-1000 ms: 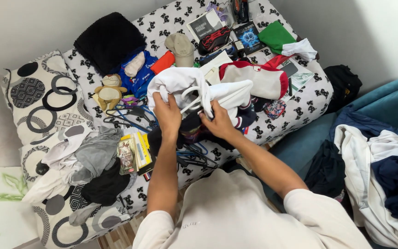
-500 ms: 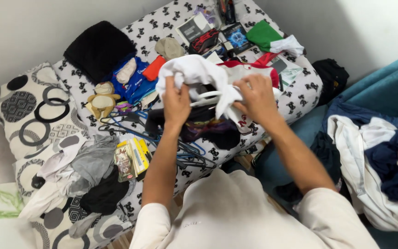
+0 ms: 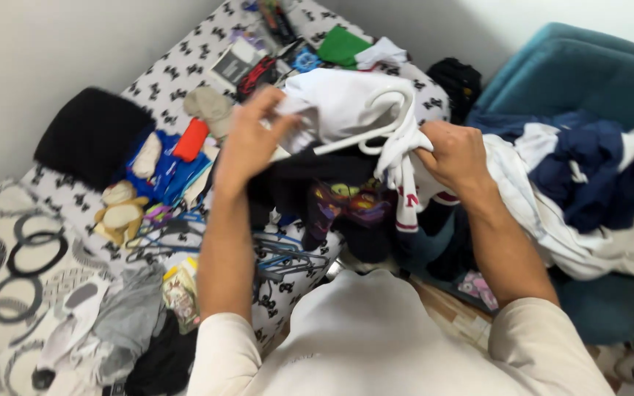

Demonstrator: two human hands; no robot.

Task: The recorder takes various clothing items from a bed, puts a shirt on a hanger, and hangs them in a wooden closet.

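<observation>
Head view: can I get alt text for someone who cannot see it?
Both hands hold up a white garment on a white hanger, left hand and right hand gripping the cloth, above a cluttered patterned bed. A stuffed toy and loose hangers lie beside it.

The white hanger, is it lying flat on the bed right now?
No, the white hanger is lifted above the bed, inside the white garment gripped by the left hand and right hand.
</observation>
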